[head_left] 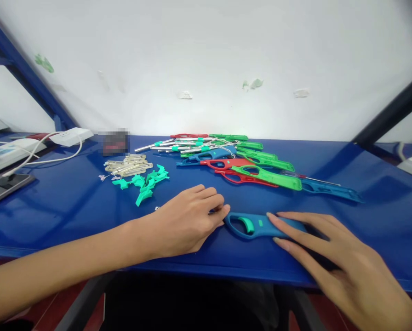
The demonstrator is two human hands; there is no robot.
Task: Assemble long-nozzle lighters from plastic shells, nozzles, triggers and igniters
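Note:
A blue lighter body, apparently of the long-nosed utility kind, lies near the table's front edge with a turquoise trigger inside its loop. My right hand grips its right part, thumb on the near side and fingers along the far side. Closed in a pinch, my left hand is right at the loop's left end; what its fingers hold is hidden. Beyond it are loose turquoise triggers and a pile of pale slim parts.
Green shells, red shells and blue shells lie at the back centre and right, beside metal tubes. A phone and white cable are left. A white wall stands behind.

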